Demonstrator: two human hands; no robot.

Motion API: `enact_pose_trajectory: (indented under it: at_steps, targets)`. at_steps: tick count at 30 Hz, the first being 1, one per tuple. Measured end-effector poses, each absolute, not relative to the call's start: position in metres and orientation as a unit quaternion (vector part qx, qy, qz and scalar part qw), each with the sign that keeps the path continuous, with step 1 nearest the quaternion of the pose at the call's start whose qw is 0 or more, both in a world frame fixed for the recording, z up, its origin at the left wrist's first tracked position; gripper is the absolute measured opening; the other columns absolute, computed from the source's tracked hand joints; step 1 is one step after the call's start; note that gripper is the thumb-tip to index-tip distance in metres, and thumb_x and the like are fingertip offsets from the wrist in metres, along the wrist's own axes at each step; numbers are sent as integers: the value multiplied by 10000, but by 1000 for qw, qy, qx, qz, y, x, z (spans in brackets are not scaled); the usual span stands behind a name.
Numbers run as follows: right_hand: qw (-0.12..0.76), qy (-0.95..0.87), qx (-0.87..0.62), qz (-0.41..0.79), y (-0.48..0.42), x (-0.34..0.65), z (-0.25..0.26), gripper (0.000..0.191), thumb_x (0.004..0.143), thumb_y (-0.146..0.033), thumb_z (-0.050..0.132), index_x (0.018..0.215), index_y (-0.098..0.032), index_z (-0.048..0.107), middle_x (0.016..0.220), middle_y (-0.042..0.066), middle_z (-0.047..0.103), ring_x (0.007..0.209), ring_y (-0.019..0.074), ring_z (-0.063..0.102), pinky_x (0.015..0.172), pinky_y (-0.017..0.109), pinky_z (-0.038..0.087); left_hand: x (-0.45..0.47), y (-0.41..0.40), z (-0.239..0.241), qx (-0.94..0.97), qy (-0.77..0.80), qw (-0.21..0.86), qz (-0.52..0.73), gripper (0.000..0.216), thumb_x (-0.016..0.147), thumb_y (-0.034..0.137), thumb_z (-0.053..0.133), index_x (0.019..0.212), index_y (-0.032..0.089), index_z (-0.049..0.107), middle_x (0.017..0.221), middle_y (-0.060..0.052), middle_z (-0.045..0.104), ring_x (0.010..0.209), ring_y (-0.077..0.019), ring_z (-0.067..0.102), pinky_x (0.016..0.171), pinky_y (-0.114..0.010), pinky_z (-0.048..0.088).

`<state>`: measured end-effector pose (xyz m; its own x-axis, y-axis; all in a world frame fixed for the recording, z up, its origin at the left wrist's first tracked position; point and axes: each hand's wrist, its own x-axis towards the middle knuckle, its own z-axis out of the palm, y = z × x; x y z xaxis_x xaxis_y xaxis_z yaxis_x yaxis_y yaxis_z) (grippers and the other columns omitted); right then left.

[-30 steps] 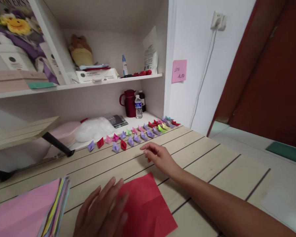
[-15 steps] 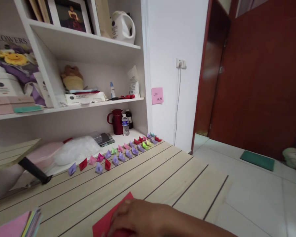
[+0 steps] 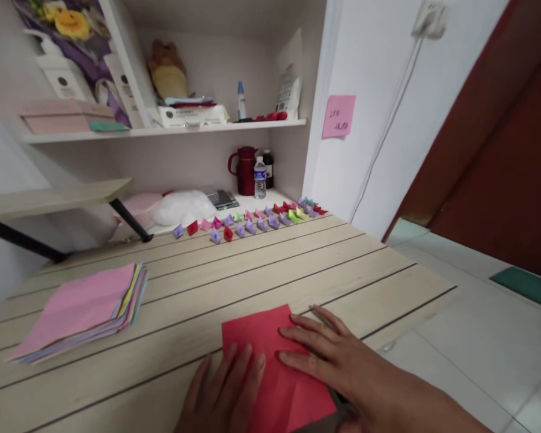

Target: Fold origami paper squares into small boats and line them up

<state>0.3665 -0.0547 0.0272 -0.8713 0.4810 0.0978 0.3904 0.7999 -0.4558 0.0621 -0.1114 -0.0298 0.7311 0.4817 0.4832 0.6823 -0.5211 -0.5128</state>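
Note:
A red sheet of paper point(image 3: 256, 332) lies flat on the wooden slatted table point(image 3: 261, 264) near its front edge. My left hand point(image 3: 223, 397) rests on the sheet's lower left part with fingers stretched out. My right hand point(image 3: 338, 358) lies flat over the sheet's right side, fingers spread and pointing left. Neither hand holds anything. A stack of coloured paper sheets point(image 3: 83, 310), pink on top, sits at the left. Two rows of small folded paper boats point(image 3: 247, 221) in purple, red, pink and green line the table's far edge.
Behind the table stands a white shelf unit point(image 3: 171, 129) with a dark red jug point(image 3: 244, 171), a water bottle point(image 3: 260, 178), boxes and a plush toy. A pink note point(image 3: 338, 116) sticks on the wall. At the right are tiled floor and a dark red door point(image 3: 514, 150).
The view swung up and back down. My right hand drew back from near the paper boats onto the red sheet. Both hands now lie flat on it.

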Motion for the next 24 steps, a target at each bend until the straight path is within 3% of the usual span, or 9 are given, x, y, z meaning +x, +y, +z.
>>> enact_pose_trajectory:
  at_steps: [2, 5, 9, 16, 21, 24]
  targets:
    - [126, -946, -248, 169, -57, 363, 18, 759, 864, -309, 676, 1530, -331, 312, 1596, 111, 330, 1458, 352, 286, 1186, 611, 64, 57, -115, -20, -864, -330, 353, -140, 435, 972, 304, 375, 1355, 218, 563, 1304, -20, 681, 1141, -218, 640, 893, -388, 448]
    - [155, -943, -268, 122, -59, 355, 13, 602, 891, -168, 569, 1461, -295, 422, 1518, 86, 463, 1416, 281, 375, 1180, 515, 223, 56, -125, -16, -861, -369, 309, -165, 523, 964, 207, 361, 1486, 185, 380, 1272, -59, 699, 1189, -191, 607, 963, -362, 427]
    - [177, -936, -270, 142, -60, 352, 19, 531, 899, -233, 585, 1408, -273, 437, 1434, 69, 546, 1368, 245, 432, 1158, 454, 287, 51, -135, -19, -857, -398, 268, -185, 687, 911, 188, 410, 1543, 56, 174, 1270, -97, 695, 1197, -210, 593, 1000, -385, 401]
    - [243, -884, -317, 243, -62, 353, 24, 556, 987, -515, 459, 1485, -316, 314, 1404, 84, 555, 1266, 258, 513, 1072, 445, 399, 57, -133, -11, -834, -455, 219, -224, 750, 966, 446, 391, 1529, 2, 168, 1185, -117, 728, 1069, -196, 662, 944, -367, 442]
    - [293, -831, -416, 225, -61, 343, 16, 621, 966, -456, 530, 1511, -333, 259, 1250, 81, 657, 1132, 272, 597, 964, 450, 487, 75, -124, -1, -766, -548, 143, -306, 687, 986, 483, 354, 1537, 105, 192, 921, -70, 759, 834, -207, 720, 724, -378, 549]
    - [303, -804, -464, 214, -58, 338, 9, 662, 939, -421, 567, 1514, -322, 255, 1199, 88, 661, 1052, 281, 623, 906, 463, 518, 83, -114, 0, -740, -586, 132, -303, 658, 964, 449, 412, 1521, 148, 233, 876, -83, 731, 774, -246, 712, 676, -429, 573]
